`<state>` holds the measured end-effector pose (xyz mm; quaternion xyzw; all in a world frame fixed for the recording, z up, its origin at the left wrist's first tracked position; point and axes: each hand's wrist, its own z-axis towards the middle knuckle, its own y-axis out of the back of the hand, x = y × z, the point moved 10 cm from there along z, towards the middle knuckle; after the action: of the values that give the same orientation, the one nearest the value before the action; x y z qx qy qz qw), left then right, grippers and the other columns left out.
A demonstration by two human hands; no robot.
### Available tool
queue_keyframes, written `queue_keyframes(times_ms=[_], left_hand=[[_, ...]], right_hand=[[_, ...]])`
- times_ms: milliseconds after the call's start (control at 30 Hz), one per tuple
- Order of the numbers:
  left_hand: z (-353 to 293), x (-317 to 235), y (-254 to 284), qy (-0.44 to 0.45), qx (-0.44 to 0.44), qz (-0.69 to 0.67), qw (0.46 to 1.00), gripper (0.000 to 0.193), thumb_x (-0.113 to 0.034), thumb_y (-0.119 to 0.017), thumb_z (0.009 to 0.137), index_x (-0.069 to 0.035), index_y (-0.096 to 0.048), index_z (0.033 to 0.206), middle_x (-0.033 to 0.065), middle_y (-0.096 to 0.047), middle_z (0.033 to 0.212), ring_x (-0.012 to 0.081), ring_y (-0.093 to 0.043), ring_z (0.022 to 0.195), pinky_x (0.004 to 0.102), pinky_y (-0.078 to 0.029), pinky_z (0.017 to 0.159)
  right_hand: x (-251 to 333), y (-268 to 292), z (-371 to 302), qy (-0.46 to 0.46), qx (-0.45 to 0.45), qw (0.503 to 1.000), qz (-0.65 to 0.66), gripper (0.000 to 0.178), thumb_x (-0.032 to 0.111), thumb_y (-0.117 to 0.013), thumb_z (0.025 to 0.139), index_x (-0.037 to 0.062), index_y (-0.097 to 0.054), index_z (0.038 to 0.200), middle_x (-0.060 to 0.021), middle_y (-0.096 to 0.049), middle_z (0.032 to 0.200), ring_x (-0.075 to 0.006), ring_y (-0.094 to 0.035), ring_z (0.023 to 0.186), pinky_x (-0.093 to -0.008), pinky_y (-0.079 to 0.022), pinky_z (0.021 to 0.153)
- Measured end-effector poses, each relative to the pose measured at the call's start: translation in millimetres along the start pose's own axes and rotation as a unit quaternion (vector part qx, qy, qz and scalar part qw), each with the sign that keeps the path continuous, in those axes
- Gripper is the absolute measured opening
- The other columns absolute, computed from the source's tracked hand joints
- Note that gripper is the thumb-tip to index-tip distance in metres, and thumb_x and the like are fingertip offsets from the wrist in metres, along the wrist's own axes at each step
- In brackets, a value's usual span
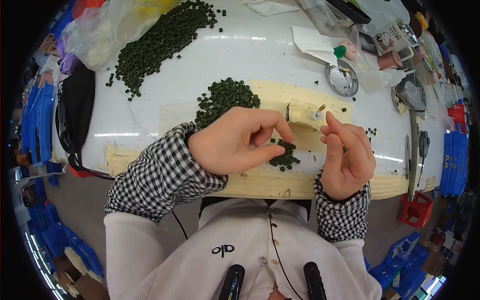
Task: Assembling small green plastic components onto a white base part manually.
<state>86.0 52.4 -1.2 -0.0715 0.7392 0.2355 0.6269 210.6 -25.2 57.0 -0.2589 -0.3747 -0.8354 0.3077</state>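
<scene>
My left hand [239, 140] hovers over a small heap of dark green ring-like pieces [286, 161]. Its thumb and index finger are apart, with a gap showing between them. To the right, my right hand [350, 161] has its thumb and fingers drawn together; whatever they pinch is too small or hidden to make out. Just beyond both hands stands a cream-coloured block [301, 114] with a small whitish peg [316, 115] on top. A bigger heap of the same green pieces [227, 100] lies behind my left hand and is partly covered by it.
A large pile of green pieces [160, 45] spreads at the far left beside clear plastic bags [100, 40]. A black bag [77, 117] lies at the left edge. A round metal dish [342, 78], white tissue [314, 45] and a mug [391, 39] stand far right.
</scene>
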Motion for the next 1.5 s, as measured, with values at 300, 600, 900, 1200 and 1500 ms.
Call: queue_keyframes(times_ms=[300,600,900,1200,1500], left_hand=[[-40,-20,95,-0.048,-0.306,0.356,0.882,0.035,-0.035,-0.054,0.096,0.0,-0.049,0.097,0.0049,-0.039,0.071,0.0142,-0.038,0.064,0.0263,-0.036,0.058],[-67,9,58,0.033,-0.225,0.514,0.827,0.076,-0.06,-0.07,0.07,0.001,-0.047,0.108,0.0146,-0.046,0.09,0.0313,-0.052,0.083,0.0379,-0.046,0.075],[-50,24,67,0.018,-0.225,0.555,0.801,0.042,-0.044,-0.066,0.083,-0.005,-0.05,0.087,0.0081,-0.055,0.071,0.0259,-0.057,0.058,0.0334,-0.047,0.053],[-51,7,51,-0.123,-0.232,0.604,0.752,0.033,-0.037,-0.064,0.087,-0.009,-0.049,0.079,0.0025,-0.049,0.061,0.015,-0.054,0.047,0.0272,-0.044,0.041],[-56,2,62,-0.139,-0.28,0.523,0.793,0.023,-0.023,-0.064,0.09,-0.006,-0.054,0.08,0.0045,-0.049,0.06,0.0148,-0.05,0.047,0.0286,-0.042,0.045]], right_hand=[[-1,2,0,-0.001,-0.008,1.0,0.0,0.024,-0.005,-0.063,0.084,-0.0035,-0.067,0.108,-0.0111,-0.066,0.078,-0.0159,-0.064,0.07,-0.0232,-0.05,0.064],[-1,1,0,-0.004,0.005,1.0,0.011,0.023,-0.004,-0.063,0.083,-0.0032,-0.068,0.106,-0.0107,-0.066,0.077,-0.0157,-0.062,0.066,-0.0235,-0.049,0.062],[0,-2,-1,0.003,0.02,1.0,0.011,0.02,-0.001,-0.058,0.09,-0.0059,-0.066,0.107,-0.0115,-0.064,0.08,-0.0139,-0.06,0.068,-0.0227,-0.049,0.062],[-3,-1,0,0.0,0.008,1.0,-0.004,0.023,-0.005,-0.063,0.083,-0.0031,-0.069,0.105,-0.0117,-0.066,0.076,-0.0158,-0.063,0.066,-0.023,-0.049,0.06],[-5,0,2,-0.01,0.006,1.0,-0.018,0.022,-0.004,-0.064,0.084,-0.0024,-0.069,0.105,-0.0128,-0.066,0.078,-0.0149,-0.062,0.066,-0.0222,-0.047,0.06]])
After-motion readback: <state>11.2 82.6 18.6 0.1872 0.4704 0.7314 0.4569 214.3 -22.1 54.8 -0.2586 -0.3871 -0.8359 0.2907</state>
